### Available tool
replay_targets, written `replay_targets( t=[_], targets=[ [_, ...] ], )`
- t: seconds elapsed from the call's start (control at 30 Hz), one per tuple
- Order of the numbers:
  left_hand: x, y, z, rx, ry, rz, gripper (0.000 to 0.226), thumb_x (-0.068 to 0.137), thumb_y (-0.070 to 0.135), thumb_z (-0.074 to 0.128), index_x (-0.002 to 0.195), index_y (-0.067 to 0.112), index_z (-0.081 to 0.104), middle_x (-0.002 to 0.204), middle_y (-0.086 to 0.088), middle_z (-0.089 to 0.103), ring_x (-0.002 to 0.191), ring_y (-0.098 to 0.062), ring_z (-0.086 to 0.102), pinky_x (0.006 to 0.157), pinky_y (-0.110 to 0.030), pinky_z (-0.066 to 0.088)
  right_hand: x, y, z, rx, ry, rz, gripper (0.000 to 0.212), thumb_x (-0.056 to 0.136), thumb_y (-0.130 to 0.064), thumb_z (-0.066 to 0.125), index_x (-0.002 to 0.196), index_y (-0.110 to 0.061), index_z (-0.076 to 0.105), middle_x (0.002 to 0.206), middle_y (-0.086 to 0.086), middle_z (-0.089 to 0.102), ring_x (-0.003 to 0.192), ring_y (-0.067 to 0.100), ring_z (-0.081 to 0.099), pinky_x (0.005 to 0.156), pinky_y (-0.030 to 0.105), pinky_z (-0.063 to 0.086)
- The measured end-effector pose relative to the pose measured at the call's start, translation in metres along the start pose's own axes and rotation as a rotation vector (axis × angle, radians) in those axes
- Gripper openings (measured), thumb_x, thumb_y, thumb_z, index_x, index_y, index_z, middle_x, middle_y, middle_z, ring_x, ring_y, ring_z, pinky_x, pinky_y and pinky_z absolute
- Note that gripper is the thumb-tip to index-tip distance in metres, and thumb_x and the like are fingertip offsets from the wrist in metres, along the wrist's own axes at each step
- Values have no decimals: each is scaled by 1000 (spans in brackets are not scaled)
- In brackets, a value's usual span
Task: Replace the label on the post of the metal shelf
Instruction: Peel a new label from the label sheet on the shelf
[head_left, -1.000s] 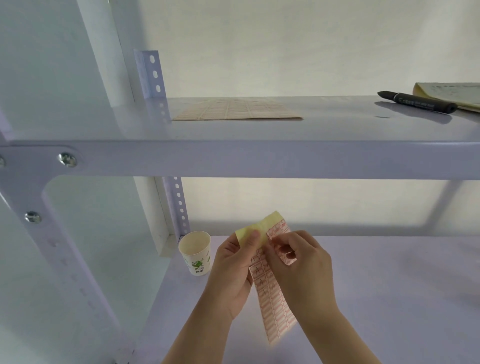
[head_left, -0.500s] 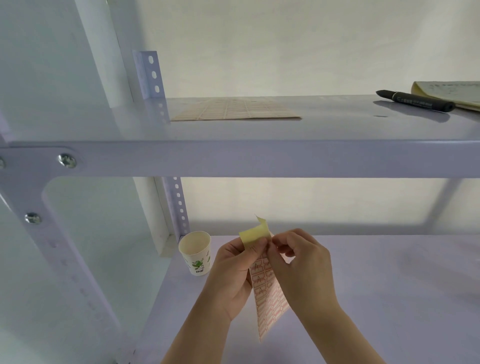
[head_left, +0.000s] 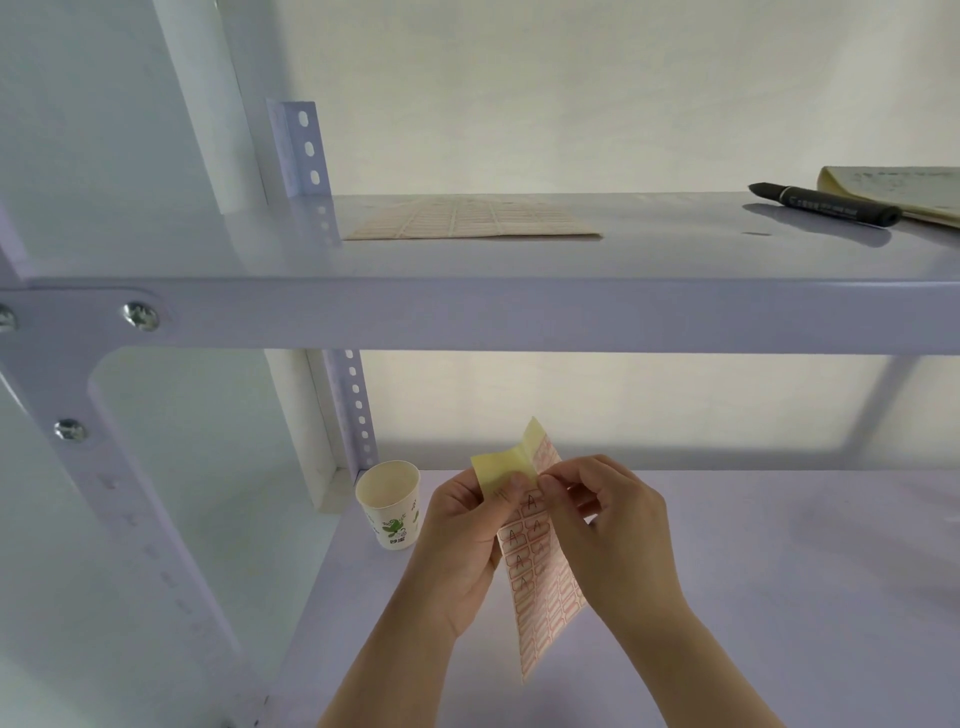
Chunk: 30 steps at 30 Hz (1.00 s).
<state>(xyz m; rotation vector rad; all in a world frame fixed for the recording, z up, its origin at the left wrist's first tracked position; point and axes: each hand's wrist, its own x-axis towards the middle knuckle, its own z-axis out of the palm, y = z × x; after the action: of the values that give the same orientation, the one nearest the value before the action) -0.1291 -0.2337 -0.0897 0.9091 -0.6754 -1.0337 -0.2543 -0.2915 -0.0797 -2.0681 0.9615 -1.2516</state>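
A narrow strip of red-bordered labels (head_left: 540, 582), several marked "A", hangs between my hands above the lower shelf. My left hand (head_left: 462, 540) pinches its folded yellow top with thumb and fingers. My right hand (head_left: 608, 530) pinches at a label near the strip's top with thumb and forefinger. The white metal shelf's near post (head_left: 104, 483) slants down the left side, with bolts. The rear perforated post (head_left: 353, 410) stands behind a paper cup. I see no label on either post.
A paper cup (head_left: 390, 504) with a green print stands at the lower shelf's back left corner. On the upper shelf (head_left: 519, 317) lie a full label sheet (head_left: 467, 223), a black marker (head_left: 826, 203) and a yellow notepad (head_left: 898, 192) at far right.
The strip's folded yellow top has bent further upward and the strip has turned so the "A" labels face me. Both hands stay in about the same place.
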Motion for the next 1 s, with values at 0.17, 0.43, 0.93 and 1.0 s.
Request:
replay_targets(
  t=[0.17, 0.43, 0.93, 1.0],
  targets=[
    [-1, 1, 1, 74, 3, 24, 25, 81, 18, 67, 100, 8, 79, 98, -15, 78, 92, -26, 73, 83, -38, 57, 2, -1, -2, -23, 6, -6, 13, 83, -15, 70, 72, -21, 70, 70, -10, 69, 67, 10, 64, 59, 26, 53],
    [-3, 6, 6, 185, 19, 56, 23, 94, 7, 59, 96, 17, 81, 97, -10, 79, 93, -23, 72, 84, -37, 57, 6, -8, -5, -63, 13, -9, 13, 78, -17, 65, 65, -20, 63, 63, -9, 65, 62, 11, 62, 57, 26, 51],
    [16, 3, 0, 388, 160, 12, 13, 94, 16, 65, 93, 22, 76, 82, 4, 80, 76, -8, 75, 71, -27, 56, 12, 1, -9, -78, 71, 97, 16, 89, -18, 62, 73, -20, 61, 65, -7, 65, 63, 9, 61, 55, 17, 45],
    [19, 2, -2, 405, 172, -2, 12, 94, 19, 65, 93, 23, 76, 81, 6, 81, 75, -6, 75, 69, -25, 57, 13, 1, -11, -77, 76, 114, 16, 90, -18, 60, 74, -20, 60, 65, -7, 65, 62, 10, 60, 54, 13, 44]
  ],
)
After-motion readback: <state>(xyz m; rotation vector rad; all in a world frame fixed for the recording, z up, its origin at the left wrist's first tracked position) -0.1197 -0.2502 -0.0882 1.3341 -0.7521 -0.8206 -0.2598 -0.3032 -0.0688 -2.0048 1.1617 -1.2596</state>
